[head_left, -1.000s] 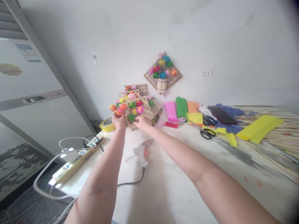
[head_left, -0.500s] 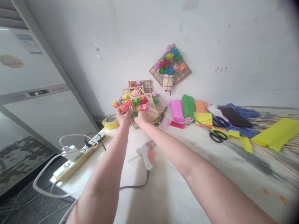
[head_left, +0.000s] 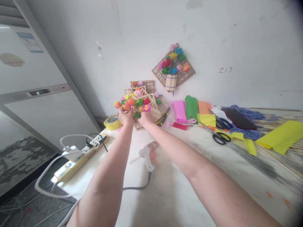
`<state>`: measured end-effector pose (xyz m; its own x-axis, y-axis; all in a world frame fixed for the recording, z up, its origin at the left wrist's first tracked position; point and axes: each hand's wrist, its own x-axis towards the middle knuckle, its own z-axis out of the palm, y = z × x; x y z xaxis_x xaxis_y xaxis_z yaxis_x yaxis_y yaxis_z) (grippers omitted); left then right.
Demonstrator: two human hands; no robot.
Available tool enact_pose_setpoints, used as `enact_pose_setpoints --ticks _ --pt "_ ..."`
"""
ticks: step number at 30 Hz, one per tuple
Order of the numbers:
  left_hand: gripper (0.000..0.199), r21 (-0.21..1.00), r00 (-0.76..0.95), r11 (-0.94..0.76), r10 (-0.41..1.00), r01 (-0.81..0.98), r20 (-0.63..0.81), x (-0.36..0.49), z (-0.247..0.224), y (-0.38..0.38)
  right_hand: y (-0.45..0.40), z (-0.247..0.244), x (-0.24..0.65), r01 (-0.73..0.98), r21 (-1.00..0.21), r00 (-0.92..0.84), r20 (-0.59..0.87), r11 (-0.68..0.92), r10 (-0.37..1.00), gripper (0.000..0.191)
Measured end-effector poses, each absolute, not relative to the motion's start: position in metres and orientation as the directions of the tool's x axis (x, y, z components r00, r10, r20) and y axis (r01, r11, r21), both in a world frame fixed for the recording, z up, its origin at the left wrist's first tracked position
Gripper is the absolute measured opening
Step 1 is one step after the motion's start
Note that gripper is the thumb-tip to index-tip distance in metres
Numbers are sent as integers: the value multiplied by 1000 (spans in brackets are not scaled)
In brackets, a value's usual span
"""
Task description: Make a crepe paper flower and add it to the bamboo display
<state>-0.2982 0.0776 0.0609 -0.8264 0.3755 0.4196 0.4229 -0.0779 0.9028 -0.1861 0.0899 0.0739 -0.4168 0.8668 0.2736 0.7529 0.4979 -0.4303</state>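
Observation:
Both hands reach to a bunch of crepe paper flowers on a small stick lattice panel [head_left: 152, 100] at the back of the table. My left hand [head_left: 126, 116] is closed at the left of the bunch, its fingertips at an orange paper flower [head_left: 127, 107]. Beside it, my right hand [head_left: 145, 119] has its fingers curled in under a pink paper flower [head_left: 146, 108], close to a green paper flower [head_left: 136, 115]. What those right fingers grip is hidden. More lattice panels with flowers lie stacked behind.
A glue gun [head_left: 148, 157] lies in front, its cord running left. Left are a tape roll [head_left: 112, 122] and a power strip [head_left: 71, 167]. Rightward lie a utility knife [head_left: 163, 117], crepe paper rolls [head_left: 191, 108], scissors [head_left: 221, 137], a phone [head_left: 239, 118] and sticks. A finished flower panel [head_left: 174, 67] hangs on the wall.
My left hand has shifted slightly right, toward my right hand, and its fingers have turned a little at the orange flowers. The right hand has barely moved.

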Motion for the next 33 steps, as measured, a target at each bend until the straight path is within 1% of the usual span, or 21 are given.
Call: enact_pose_setpoints --ticks 4,7,12,19,26,33 --pt "44 909 -859 -14 321 417 399 -292 67 73 89 75 -186 755 -435 -418 258 491 871 41" --pt "46 909 -860 13 329 418 390 -290 70 71 88 74 -187 750 -453 -416 242 482 876 42" --pt "45 910 -862 49 345 411 370 -290 68 71 89 72 -189 749 -444 -413 266 491 871 37" --pt "43 910 -850 53 382 411 362 -295 59 72 94 71 -188 748 -428 -426 279 508 861 36" --pt "40 908 -838 31 398 419 373 -295 62 72 98 68 -188 745 -431 -440 257 509 861 35" --pt "39 901 -859 141 391 411 330 -290 71 68 98 70 -185 736 -431 -446 271 522 853 36"
